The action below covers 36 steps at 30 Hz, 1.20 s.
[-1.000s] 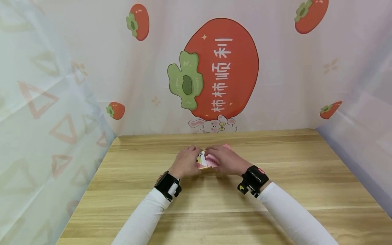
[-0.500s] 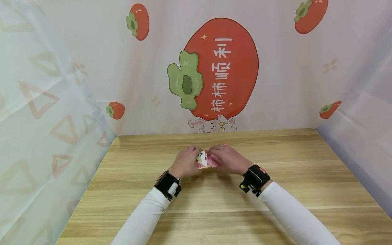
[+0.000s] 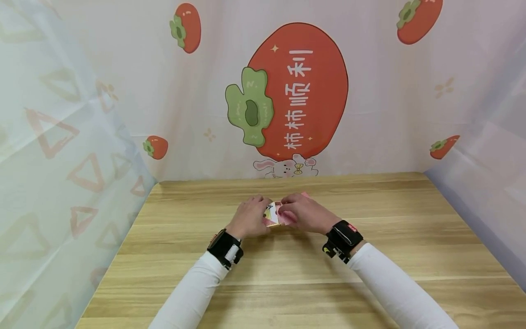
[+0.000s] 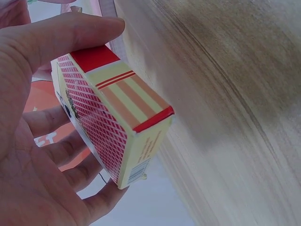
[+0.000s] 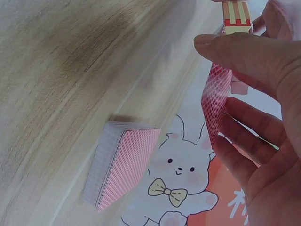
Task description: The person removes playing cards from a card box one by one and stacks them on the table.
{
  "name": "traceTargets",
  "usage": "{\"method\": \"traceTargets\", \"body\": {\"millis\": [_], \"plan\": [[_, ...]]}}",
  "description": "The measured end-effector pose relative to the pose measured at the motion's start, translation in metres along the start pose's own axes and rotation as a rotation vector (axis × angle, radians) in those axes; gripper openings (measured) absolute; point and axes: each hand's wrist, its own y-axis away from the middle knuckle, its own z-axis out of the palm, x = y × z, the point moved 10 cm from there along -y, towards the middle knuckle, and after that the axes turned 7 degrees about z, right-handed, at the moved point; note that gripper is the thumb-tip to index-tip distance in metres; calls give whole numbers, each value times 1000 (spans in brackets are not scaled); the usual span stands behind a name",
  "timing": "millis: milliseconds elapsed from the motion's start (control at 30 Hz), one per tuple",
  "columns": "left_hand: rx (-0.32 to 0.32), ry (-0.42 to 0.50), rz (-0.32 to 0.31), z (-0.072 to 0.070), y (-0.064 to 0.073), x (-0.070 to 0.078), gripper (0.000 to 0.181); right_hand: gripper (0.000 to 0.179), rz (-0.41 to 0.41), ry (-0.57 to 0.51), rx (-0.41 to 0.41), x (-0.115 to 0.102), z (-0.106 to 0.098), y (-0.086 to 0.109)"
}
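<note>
My left hand point(image 3: 248, 217) grips a playing card box point(image 4: 113, 101), thumb over one narrow side and fingers along the other. The box has a red patterned face, striped sides and a white panel with an "A" point(image 3: 270, 208). My right hand point(image 3: 309, 214) holds a playing card point(image 5: 217, 89) with a red patterned back, thumb on one edge and fingers on the other. In the right wrist view the card reaches up to the box end nearest my right hand. A deck of playing cards point(image 5: 127, 165) rests on the table beyond the right hand, mostly hidden by it in the head view.
The wooden table point(image 3: 279, 283) stretches to a hanging cloth point(image 3: 370, 114) printed with persimmons and a rabbit. A pale curtain point(image 3: 53, 183) closes the left side, another the right. Both wrists carry black camera bands.
My right hand has shifted slightly to the right, showing a little more of the card beside the box. My left hand and the box have hardly moved.
</note>
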Motion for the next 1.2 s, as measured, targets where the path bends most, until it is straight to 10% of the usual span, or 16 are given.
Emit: {"method": "traceTargets", "body": {"millis": [867, 1200], "plan": [[16, 8, -57, 1, 7, -14, 72, 38, 27, -27, -12, 25, -13, 15], [14, 37, -90, 5, 6, -19, 73, 39, 262, -3, 74, 55, -15, 13]]}}
